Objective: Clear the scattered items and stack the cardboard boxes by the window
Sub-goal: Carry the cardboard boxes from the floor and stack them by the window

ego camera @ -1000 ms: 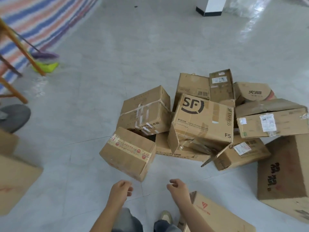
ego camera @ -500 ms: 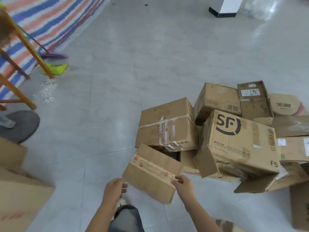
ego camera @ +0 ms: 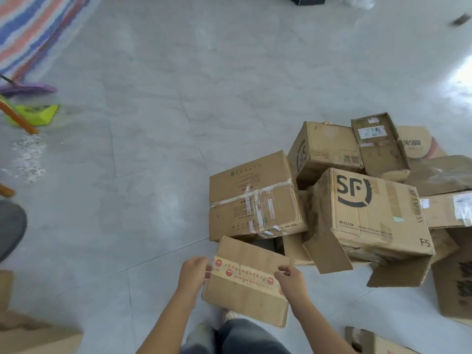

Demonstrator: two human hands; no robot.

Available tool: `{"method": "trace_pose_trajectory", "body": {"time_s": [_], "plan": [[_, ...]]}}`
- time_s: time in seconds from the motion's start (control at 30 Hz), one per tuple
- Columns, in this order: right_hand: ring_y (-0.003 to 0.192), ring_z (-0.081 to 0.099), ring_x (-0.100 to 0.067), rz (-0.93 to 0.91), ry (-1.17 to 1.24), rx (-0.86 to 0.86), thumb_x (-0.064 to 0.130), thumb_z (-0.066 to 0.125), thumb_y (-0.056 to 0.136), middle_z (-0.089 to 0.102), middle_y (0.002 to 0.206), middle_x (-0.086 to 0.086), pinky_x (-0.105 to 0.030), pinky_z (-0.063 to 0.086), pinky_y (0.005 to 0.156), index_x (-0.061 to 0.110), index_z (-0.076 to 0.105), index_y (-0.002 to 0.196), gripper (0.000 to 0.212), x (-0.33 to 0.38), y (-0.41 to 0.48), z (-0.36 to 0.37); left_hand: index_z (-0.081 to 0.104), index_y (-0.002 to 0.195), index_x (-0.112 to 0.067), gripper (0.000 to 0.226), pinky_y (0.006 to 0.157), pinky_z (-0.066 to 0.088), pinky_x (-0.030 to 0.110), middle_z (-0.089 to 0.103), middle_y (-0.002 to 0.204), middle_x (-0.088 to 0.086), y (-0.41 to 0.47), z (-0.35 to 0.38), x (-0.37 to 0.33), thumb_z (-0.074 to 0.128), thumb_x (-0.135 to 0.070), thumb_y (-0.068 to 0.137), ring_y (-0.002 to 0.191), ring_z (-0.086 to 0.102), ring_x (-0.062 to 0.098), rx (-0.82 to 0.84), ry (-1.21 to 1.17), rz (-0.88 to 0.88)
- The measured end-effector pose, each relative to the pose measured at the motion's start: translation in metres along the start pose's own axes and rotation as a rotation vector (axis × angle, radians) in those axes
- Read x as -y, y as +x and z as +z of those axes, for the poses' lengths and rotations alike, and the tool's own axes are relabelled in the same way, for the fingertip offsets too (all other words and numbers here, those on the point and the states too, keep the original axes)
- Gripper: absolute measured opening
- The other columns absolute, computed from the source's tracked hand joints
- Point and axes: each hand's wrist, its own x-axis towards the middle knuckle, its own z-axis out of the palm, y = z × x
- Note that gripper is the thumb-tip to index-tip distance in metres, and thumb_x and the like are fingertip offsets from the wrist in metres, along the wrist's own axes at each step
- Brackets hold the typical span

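Observation:
A small cardboard box (ego camera: 245, 295) with a band of red-printed tape is lifted in front of me. My left hand (ego camera: 194, 273) grips its left end and my right hand (ego camera: 290, 279) grips its right end. Behind it on the grey tiled floor lies a loose pile of cardboard boxes: a taped box (ego camera: 255, 198), a large SF Express box (ego camera: 370, 215) with a torn flap, and several more boxes (ego camera: 329, 149) further back and to the right.
A green dustpan (ego camera: 35, 114) and purple broom head (ego camera: 28, 88) lie at the left beside a patch of white debris (ego camera: 28, 159). A striped tarp (ego camera: 33, 29) covers the far left. More boxes sit at the bottom left (ego camera: 33, 335) and bottom right (ego camera: 452, 279).
Both hands went from hanging free to closing on the small taped box, and it has come up off the floor toward me. The view has shifted left, so the pile sits further right.

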Motion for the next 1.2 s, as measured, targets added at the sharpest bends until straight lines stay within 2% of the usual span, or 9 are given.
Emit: {"method": "trace_pose_trajectory", "body": {"time_s": [0.17,0.3,0.4,0.57,0.73,0.83,0.93,1.03,1.2], "plan": [[0.077,0.05,-0.01,-0.043,0.1,-0.03,0.016,0.05,0.094,0.056,0.114,-0.005,-0.023,0.041,0.059,0.01,0.05,0.129,0.035,0.039,0.041,-0.005,0.054,0.078,-0.007,0.018,0.064,0.039,0.029,0.058,0.084,0.013,0.037,0.013,-0.054,0.045,-0.011,0.093,0.074,0.053,0.021,0.031,0.152,0.094],[0.078,0.052,-0.013,0.003,0.188,-0.097,0.016,0.051,0.093,0.058,0.113,-0.005,-0.027,0.04,0.066,0.009,0.053,0.123,0.031,0.07,0.083,-0.017,0.052,0.069,-0.007,0.021,0.067,0.036,0.03,0.055,0.076,0.012,0.08,0.027,-0.11,0.047,-0.007,0.089,0.073,0.051,0.023,0.073,0.305,0.096],[0.094,0.053,-0.02,0.083,0.232,-0.157,0.016,0.052,0.092,0.058,0.104,-0.004,-0.027,0.04,0.077,0.008,0.055,0.122,0.032,0.093,0.131,-0.025,0.048,0.067,-0.007,0.023,0.062,0.034,0.029,0.051,0.076,0.013,0.135,0.047,-0.151,0.046,-0.005,0.089,0.072,0.048,0.022,0.103,0.421,0.1],[0.117,0.05,-0.026,0.214,0.173,-0.283,0.019,0.049,0.092,0.054,0.128,-0.01,-0.027,0.04,0.087,0.011,0.05,0.129,0.038,0.113,0.226,-0.033,0.051,0.069,-0.013,0.025,0.06,0.035,0.024,0.053,0.075,0.003,0.252,0.099,-0.208,0.042,-0.01,0.093,0.072,0.049,0.017,0.294,0.766,0.203],[0.132,0.032,-0.031,0.273,0.02,-0.31,0.024,0.048,0.094,0.038,0.144,-0.008,-0.042,0.037,0.104,0.019,0.03,0.144,0.053,0.111,0.323,-0.031,0.059,0.077,-0.018,0.021,0.067,0.039,0.027,0.061,0.081,0.0,0.351,0.129,-0.255,0.047,-0.015,0.094,0.08,0.056,0.017,0.42,0.956,0.337],[0.14,0.022,-0.03,0.295,-0.076,-0.293,0.036,0.055,0.092,0.025,0.153,-0.001,-0.051,0.031,0.108,0.026,0.013,0.149,0.071,0.098,0.371,-0.032,0.062,0.076,-0.015,0.02,0.069,0.039,0.032,0.066,0.081,0.004,0.406,0.131,-0.264,0.052,-0.012,0.093,0.079,0.059,0.021,0.401,0.953,0.338],[0.141,0.018,-0.032,0.405,-0.026,-0.225,0.047,0.058,0.087,0.024,0.154,0.002,-0.059,0.019,0.111,0.029,0.014,0.148,0.078,0.076,0.407,-0.023,0.061,0.071,-0.012,0.022,0.071,0.038,0.033,0.065,0.079,0.01,0.445,0.14,-0.252,0.054,-0.015,0.091,0.078,0.058,0.027,0.373,1.005,0.284],[0.14,0.019,-0.034,0.463,0.142,-0.261,0.045,0.058,0.086,0.031,0.151,-0.002,-0.058,0.017,0.112,0.027,0.023,0.146,0.072,0.07,0.426,-0.006,0.058,0.07,-0.017,0.022,0.068,0.039,0.029,0.06,0.077,0.0,0.458,0.153,-0.238,0.05,-0.022,0.091,0.079,0.055,0.019,0.451,1.151,0.267],[0.135,0.019,-0.036,0.49,-0.157,-0.363,0.037,0.051,0.089,0.03,0.145,-0.005,-0.059,0.01,0.112,0.034,0.029,0.143,0.059,0.089,0.422,0.014,0.055,0.096,-0.019,0.011,0.072,0.037,0.021,0.055,0.094,-0.008,0.452,0.187,-0.234,0.044,-0.017,0.097,0.093,0.052,0.01,0.543,1.288,0.4]]}}
